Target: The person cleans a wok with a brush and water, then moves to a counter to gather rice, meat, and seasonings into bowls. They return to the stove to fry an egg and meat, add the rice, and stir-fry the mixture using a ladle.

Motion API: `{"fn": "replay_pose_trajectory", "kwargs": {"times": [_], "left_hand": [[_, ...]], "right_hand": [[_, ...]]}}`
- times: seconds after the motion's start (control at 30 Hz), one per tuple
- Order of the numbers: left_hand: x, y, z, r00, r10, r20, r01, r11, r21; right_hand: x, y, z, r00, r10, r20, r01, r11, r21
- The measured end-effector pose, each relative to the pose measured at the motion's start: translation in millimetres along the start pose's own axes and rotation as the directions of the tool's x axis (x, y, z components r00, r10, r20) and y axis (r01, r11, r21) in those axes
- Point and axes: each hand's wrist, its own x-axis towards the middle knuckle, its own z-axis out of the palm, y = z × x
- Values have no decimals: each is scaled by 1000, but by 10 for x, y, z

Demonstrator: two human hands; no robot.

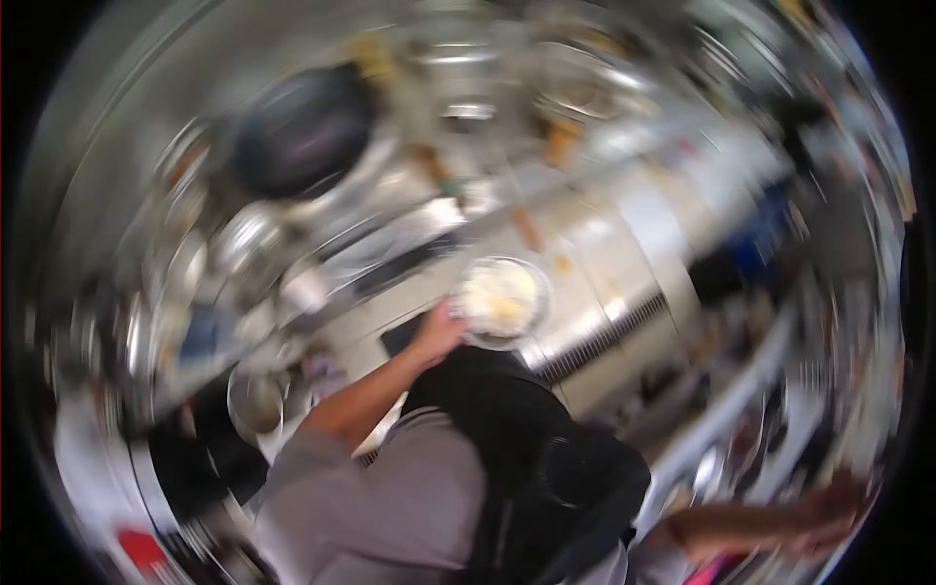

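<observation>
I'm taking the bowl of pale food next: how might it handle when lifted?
The bowl is probably stiff: its rim looks evenly round. The pale food could spill if tilted, as no lid shows. Held at one side by the left hand, it may tip.

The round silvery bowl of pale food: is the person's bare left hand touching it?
Touching. Though blurred, the head view shows the left hand gripping the bowl at its left edge, with no visible gap.

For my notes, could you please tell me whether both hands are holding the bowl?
No, only the left hand holds the bowl; the right hand is apart, near the picture's right edge.
</observation>
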Motion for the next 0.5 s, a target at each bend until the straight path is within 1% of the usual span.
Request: {"fn": "replay_pose_trajectory", "kwargs": {"times": [0.03,0.07,0.1,0.13,0.2,0.23,0.27,0.3,0.33,0.4,0.43,0.47,0.5], "left_hand": [[-201,275,-2,998,39,-46,-38,999,29],[-196,84,-145,989,84,-119,-83,996,12],[-331,205,-141,977,96,-190,-95,995,15],[-502,314,-95,967,102,-234,-101,995,18],[-721,304,-4,924,158,-348,-174,985,-15],[-818,244,-19,904,167,-393,-200,979,-43],[-927,146,-53,863,169,-477,-225,972,-64],[-1066,44,-53,812,163,-560,-252,964,-85],[-1097,15,-96,777,150,-612,-270,957,-108],[-1485,-52,-48,661,130,-739,-381,907,-181],[-1620,-165,-54,627,134,-768,-405,898,-174],[-1735,-307,-58,565,68,-823,-435,872,-226],[-1864,-424,-40,507,-3,-862,-466,841,-276]], "right_hand": [[-107,-37,639,972,184,-145,-160,973,166],[-123,-343,1562,812,-494,313,528,849,-29],[-110,-368,1878,755,-559,342,558,822,111],[-73,-222,2044,755,-576,314,535,817,214],[24,114,2227,774,-572,270,501,815,290],[-65,112,2332,856,-415,307,318,893,318],[-155,292,2461,847,-437,302,314,870,379],[-217,563,2672,839,-364,404,152,870,469],[-399,850,3113,799,-294,524,-33,850,526],[-842,754,3791,726,-176,664,-357,730,583],[-1103,727,4118,644,-139,753,-480,693,538],[-1454,565,4409,606,-14,795,-548,718,430],[-1791,558,4672,520,7,854,-557,761,332]]}}
